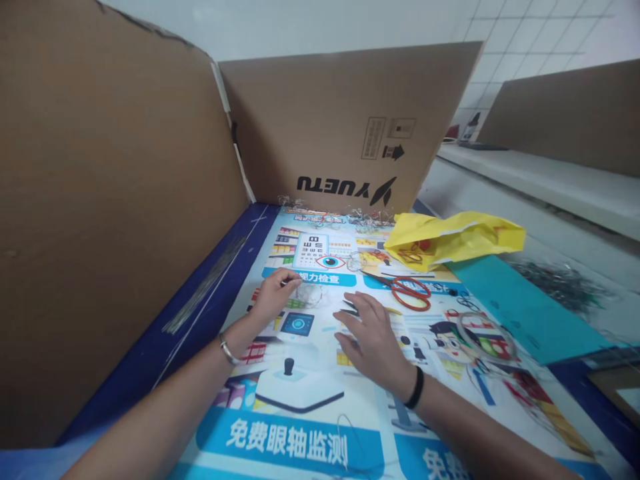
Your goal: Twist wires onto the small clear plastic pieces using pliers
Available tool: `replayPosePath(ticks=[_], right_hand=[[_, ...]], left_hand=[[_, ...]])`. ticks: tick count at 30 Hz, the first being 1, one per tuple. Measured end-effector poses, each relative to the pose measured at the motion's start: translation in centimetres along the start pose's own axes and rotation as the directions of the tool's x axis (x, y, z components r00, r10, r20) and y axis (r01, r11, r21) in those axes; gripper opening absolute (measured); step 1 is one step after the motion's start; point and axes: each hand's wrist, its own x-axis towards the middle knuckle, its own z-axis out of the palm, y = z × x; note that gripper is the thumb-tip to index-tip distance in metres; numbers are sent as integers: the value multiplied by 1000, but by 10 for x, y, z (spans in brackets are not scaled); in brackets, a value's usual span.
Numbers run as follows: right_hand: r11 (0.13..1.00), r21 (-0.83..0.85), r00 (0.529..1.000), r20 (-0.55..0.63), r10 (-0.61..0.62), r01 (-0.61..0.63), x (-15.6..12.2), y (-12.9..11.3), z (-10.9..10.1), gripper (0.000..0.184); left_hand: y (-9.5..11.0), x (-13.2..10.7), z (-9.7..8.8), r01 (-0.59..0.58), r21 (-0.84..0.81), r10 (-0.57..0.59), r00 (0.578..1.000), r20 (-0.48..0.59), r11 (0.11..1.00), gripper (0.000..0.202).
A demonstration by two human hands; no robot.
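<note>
My left hand (277, 292) is closed in a pinch, and a thin pale wire (314, 293) curls out beside its fingertips. To the right, my right hand (373, 337) is spread low over the printed sheet, fingers apart. Partly hidden beneath its fingers lies a small tool with a dark tip and a yellow handle (395, 311); its exact kind is hard to make out. Just beyond that hand are scissors with red-orange handles (413, 293), blades pointing left.
Cardboard panels (330, 120) wall off the back and left. A yellow bag (450, 240) sits at the back right beside a teal board (530, 313). A coil of wire (487, 337) lies right, straight wire lengths (205, 287) left. Wire scraps (370, 219) line the back.
</note>
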Motion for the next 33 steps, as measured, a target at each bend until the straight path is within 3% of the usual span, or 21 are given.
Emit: replayPosePath(ticks=[4,17,24,33], right_hand=[[1000,13,999,24,21,-21,-1,-2,2,23],[998,-12,975,213,66,-64,1,-2,5,30],[997,-30,966,244,79,-74,-1,-1,3,29],[996,-41,960,268,84,-75,0,0,5,29]], left_hand=[[-7,4,-1,10,-10,-10,1000,-13,1000,12],[-7,-1,0,59,-75,-52,994,91,995,21],[-7,-5,-3,96,-85,-87,990,107,992,26],[-26,-2,-9,123,-51,-117,987,111,991,20]])
